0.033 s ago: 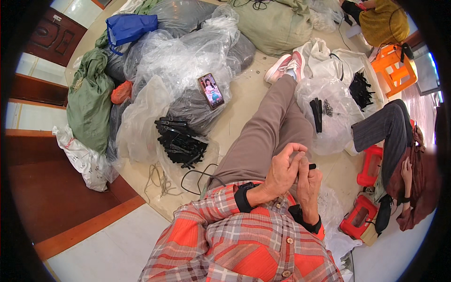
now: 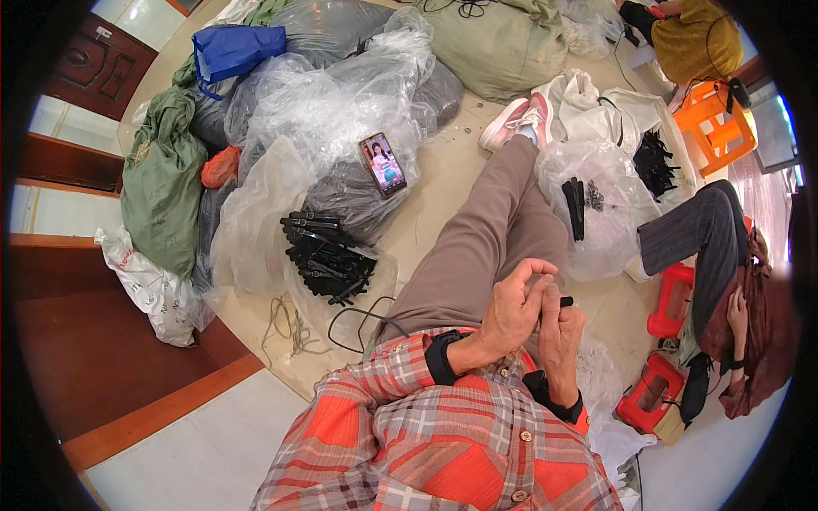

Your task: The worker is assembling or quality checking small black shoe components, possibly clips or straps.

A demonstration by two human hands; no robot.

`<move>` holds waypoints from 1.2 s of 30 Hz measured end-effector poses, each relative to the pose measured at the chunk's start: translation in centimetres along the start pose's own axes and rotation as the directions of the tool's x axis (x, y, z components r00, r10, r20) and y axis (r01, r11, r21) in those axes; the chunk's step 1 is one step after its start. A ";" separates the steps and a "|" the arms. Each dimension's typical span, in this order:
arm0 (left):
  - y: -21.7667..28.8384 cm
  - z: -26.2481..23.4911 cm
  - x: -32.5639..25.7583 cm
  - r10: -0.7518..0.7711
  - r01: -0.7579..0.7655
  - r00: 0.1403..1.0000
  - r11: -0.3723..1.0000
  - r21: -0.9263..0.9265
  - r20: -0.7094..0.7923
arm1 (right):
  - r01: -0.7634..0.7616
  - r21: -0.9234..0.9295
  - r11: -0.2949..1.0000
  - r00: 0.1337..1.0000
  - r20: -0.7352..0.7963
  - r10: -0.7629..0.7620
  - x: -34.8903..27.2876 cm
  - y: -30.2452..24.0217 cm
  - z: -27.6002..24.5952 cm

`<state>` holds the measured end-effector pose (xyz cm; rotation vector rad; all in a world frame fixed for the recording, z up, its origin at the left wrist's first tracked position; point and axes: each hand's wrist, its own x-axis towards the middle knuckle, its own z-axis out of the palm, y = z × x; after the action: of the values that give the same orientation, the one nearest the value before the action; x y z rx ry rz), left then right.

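Note:
My left hand [image 2: 509,317] and my right hand [image 2: 558,341] meet over my lap, their fingertips close together. The dark end of a small black strip [image 2: 567,301] sticks out beside my right fingers; the rest of it is hidden. My left fingers are bent and pressed together, and what they pinch cannot be made out. Left of my legs lies a heap of black straps with buckles [image 2: 328,260] on clear plastic. To the right of my legs, a few black straps [image 2: 573,209] and small metal pieces [image 2: 595,196] rest on a clear plastic bag [image 2: 554,247].
A lit phone [image 2: 383,164] leans on the plastic bags ahead. More black strips [image 2: 655,166] lie on white sacking at right. Stuffed green sacks [image 2: 162,192] and a blue bag [image 2: 236,51] stand around. Red stools [image 2: 652,393], an orange stool [image 2: 714,128] and another seated person [image 2: 758,341] are at right.

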<state>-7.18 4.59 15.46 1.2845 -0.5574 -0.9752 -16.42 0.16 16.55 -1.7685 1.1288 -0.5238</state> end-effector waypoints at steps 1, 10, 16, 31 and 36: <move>0.1 -0.1 0.0 0.000 0.000 1.000 1.000 0.000 -0.001 | 0.000 0.000 1.000 1.000 0.001 0.000 0.0 0.1 0.0; 0.2 -0.1 0.2 -0.009 0.010 1.000 1.000 -0.009 0.009 | 0.071 -0.100 0.992 0.997 -0.029 -0.074 0.2 0.0 0.2; -0.1 -0.2 0.2 -0.024 0.026 1.000 0.998 -0.062 0.019 | 0.115 -0.113 0.987 0.993 -0.019 -0.117 0.3 0.0 0.1; 0.5 -0.4 0.0 -0.147 0.149 0.988 0.987 -0.065 0.038 | 0.071 -0.119 0.990 0.997 -0.001 -0.072 0.0 0.2 0.2; 0.0 -0.5 0.0 -0.136 0.137 0.989 0.990 -0.022 0.050 | 0.060 -0.112 0.992 0.998 0.002 -0.060 -0.1 0.1 0.2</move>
<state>-6.78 4.90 15.31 1.2922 -0.4974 -1.1262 -16.37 0.28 16.39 -1.9041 1.1280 -0.5067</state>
